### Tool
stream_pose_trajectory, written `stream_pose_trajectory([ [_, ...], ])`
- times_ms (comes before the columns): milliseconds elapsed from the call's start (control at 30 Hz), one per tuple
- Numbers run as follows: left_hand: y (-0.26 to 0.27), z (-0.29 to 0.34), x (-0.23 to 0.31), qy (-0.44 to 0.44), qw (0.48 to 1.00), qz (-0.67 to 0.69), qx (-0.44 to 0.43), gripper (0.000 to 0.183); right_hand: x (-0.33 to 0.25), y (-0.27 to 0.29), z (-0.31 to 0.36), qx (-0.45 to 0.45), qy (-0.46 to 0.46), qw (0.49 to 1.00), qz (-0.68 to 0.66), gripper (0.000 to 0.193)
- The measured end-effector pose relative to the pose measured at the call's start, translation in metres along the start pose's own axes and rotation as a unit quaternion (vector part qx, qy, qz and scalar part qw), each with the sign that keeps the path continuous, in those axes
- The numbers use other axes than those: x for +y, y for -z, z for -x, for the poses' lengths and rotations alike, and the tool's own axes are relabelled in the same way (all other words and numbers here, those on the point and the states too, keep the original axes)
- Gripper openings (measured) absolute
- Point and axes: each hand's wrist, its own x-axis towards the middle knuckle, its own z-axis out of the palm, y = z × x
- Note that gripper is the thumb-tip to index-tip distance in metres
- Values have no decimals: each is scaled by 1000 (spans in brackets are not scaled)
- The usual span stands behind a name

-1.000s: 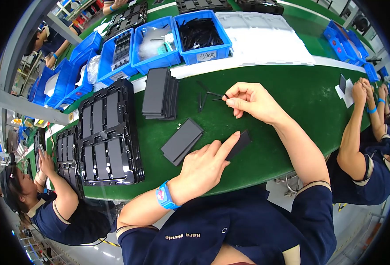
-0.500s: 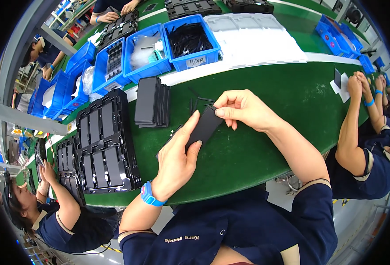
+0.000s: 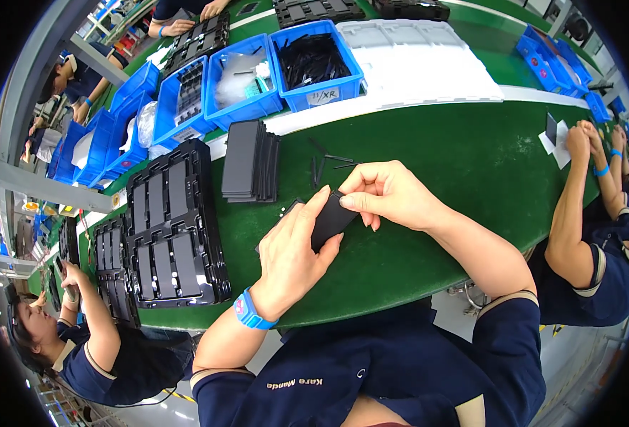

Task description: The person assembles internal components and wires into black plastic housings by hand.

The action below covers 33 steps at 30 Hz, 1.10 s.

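A flat black rectangular panel [image 3: 331,219] is gripped in my left hand [image 3: 289,249], tilted above the green table. My left fingers and thumb lie along its two sides. At the panel's upper end, my right hand [image 3: 392,198] pinches with thumb and forefinger; whether a small strip sits in that pinch is hidden. Another dark edge with small white spots [image 3: 284,211] peeks out at the left of my left hand. Several thin black strips [image 3: 319,165] lie loose just beyond my hands. To their left stands a stack of similar black panels [image 3: 243,160].
Black moulded trays [image 3: 175,235] holding dark panels are at the left. Blue bins [image 3: 314,94] line the back, one full of black strips, beside a white tray [image 3: 414,64]. Co-workers sit left and right; one's clasped hands [image 3: 583,139] rest near white paper [image 3: 562,151].
The panel and both hands have shifted slightly nearer to me. My left hand covers more of the panel. The whole view has moved a little; the right hand keeps its pinch at the panel's end.
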Motion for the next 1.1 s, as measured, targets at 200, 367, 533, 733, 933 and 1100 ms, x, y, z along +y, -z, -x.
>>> stream_pose_trajectory([
  [200, -2, 0, -3, -2, 1000, 7, 7, 68, 3, -6, 3, 17, 10, 1000, 7, 14],
  [367, -5, 0, -6, -48, 997, 26, 48, 66, 3, -9, 6, 18, 19, 1000, 1, 14],
  [533, -6, -2, -6, -69, 995, 37, 63, 65, 1, -6, 5, 1, 25, 1000, -12, 14],
  [733, 10, -4, -3, -30, 999, -13, 28, 66, -1, -4, -3, -9, 26, 999, 19, 22],
  [933, 32, -5, -3, 27, 997, -73, -30, 77, 7, 21, -10, 170, 157, 917, 325, 20],
  [1100, 36, 3, -10, 3, 994, -109, -24, 69, 12, 22, -16, 170, 132, 892, 397, 31],
])
